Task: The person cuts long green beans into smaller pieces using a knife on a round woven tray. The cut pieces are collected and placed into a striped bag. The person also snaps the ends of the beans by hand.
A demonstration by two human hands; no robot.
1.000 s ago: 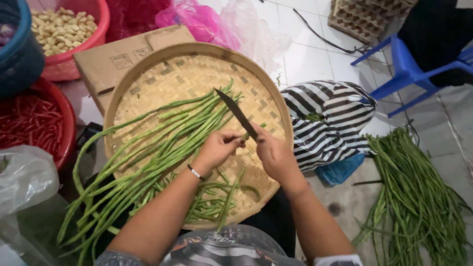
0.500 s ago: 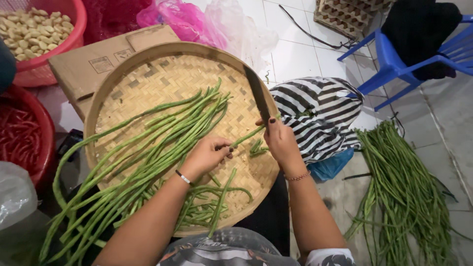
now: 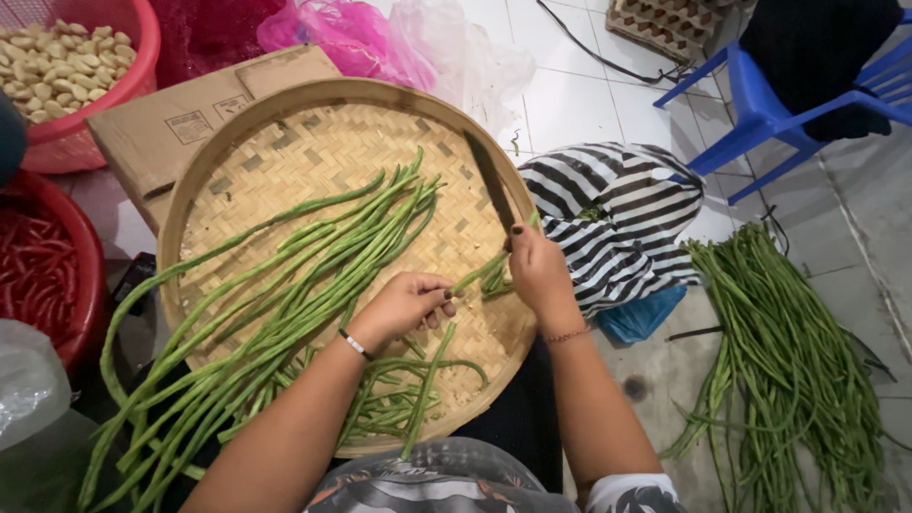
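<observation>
A round woven bamboo tray (image 3: 285, 133) rests on my lap, with a long bundle of green long beans (image 3: 285, 294) lying across it. My left hand (image 3: 404, 304) pinches a few bean stems near the tray's right side. My right hand (image 3: 537, 271) grips a dark-bladed knife (image 3: 489, 185), its blade pointing up and away over the tray. Short cut bean pieces (image 3: 494, 280) lie between the two hands. More cut beans (image 3: 399, 399) are piled at the tray's near edge.
A heap of long beans (image 3: 788, 370) lies on the tiled floor at right, beside a striped bag (image 3: 617, 218). A blue plastic chair (image 3: 769, 104), a cardboard box (image 3: 180, 123), a red basin of pale pieces (image 3: 71, 57) and a red basin of chillies (image 3: 38, 266) surround the tray.
The knife swung from lying low across the beans to pointing up and away. My right hand shifted right; my left hand kept holding the bean stems.
</observation>
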